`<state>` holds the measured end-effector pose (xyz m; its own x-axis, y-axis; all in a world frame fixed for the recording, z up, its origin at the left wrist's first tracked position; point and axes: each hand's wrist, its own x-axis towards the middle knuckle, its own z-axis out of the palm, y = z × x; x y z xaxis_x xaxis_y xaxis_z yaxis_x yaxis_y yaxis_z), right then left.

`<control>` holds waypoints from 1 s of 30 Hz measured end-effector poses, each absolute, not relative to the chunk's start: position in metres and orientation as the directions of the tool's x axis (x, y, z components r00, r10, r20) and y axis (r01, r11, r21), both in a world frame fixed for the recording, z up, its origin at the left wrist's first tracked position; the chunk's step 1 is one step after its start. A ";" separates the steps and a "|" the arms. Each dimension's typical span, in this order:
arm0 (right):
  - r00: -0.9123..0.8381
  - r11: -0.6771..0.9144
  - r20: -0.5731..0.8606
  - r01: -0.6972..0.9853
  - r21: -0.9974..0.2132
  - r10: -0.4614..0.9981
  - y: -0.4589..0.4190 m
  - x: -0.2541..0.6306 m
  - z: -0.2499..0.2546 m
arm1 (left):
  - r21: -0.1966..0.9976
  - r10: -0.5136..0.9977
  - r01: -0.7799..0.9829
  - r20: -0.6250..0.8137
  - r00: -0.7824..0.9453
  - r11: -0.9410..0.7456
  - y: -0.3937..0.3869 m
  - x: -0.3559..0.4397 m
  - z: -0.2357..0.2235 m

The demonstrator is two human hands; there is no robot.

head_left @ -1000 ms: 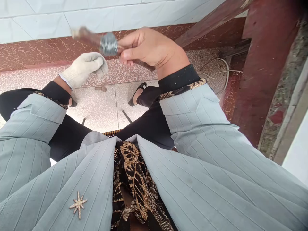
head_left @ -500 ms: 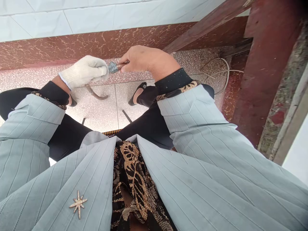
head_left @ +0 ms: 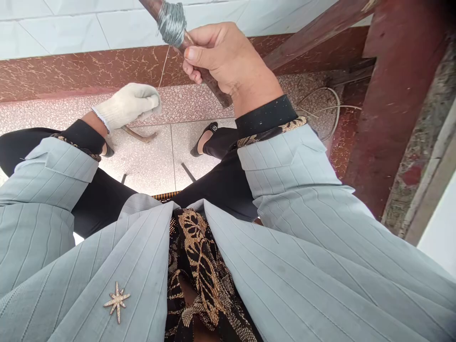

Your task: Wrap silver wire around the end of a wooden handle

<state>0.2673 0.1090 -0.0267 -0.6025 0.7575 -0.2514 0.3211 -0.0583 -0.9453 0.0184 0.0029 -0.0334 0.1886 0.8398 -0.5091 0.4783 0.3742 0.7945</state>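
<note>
My bare right hand (head_left: 228,59) is raised in front of the wall, its fingers closed round a brown stick (head_left: 213,88) that slants up to the left. A thick winding of silvery wire (head_left: 171,23) is wrapped round that stick just beyond my fingertips. Lower on the left is my left hand (head_left: 130,105), in a white knitted glove with the fingers curled shut. From under the glove sticks out a curved brown stick (head_left: 140,137); its other part is hidden by the hand. A thin wire strand (head_left: 164,66) runs from the winding down to the glove.
Ahead stands a white tiled wall (head_left: 67,33) with a brown marbled skirting (head_left: 89,73). Red wooden timbers (head_left: 388,95) stand on the right, near a loop of pale cable (head_left: 337,111). My shoe (head_left: 206,135) rests on the speckled floor (head_left: 153,166).
My right hand has lifted up and away from the glove with the wire-wound stick, which now tilts upward. The left hand stays nearly in place; the curved stick under it has turned slightly.
</note>
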 end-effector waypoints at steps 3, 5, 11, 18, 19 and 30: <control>-0.566 -0.019 -0.279 0.421 -0.907 0.776 0.125 0.270 -0.058 | 0.738 0.758 0.564 -0.591 0.275 0.370 0.001 0.024 -0.023; -0.598 0.116 -0.289 0.546 -0.830 0.747 0.142 0.273 -0.086 | 0.742 0.754 0.576 -0.584 0.301 0.344 0.001 0.026 -0.016; -0.803 0.437 -0.540 0.592 -0.678 0.251 0.161 0.274 -0.119 | 0.765 0.858 0.560 -0.484 0.172 0.319 0.006 0.016 -0.014; -0.847 -0.002 -0.326 0.358 -0.934 0.420 0.122 0.277 -0.034 | 0.863 0.925 0.380 -0.376 0.044 0.333 0.012 0.015 -0.035; -0.779 -0.038 -0.263 0.295 -0.955 0.569 0.118 0.276 -0.026 | 0.876 0.930 0.352 -0.366 0.042 0.329 0.012 0.017 -0.037; -0.614 0.256 -0.329 0.672 -0.694 0.717 0.163 0.291 -0.102 | 0.897 0.837 0.368 -0.386 0.389 0.243 0.004 0.007 -0.030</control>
<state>0.2911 0.1627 -0.1023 -0.6138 0.7175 -0.3293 0.6723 0.2564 -0.6945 0.0066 0.0036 -0.0300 0.3885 0.8367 -0.3860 0.3680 0.2431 0.8975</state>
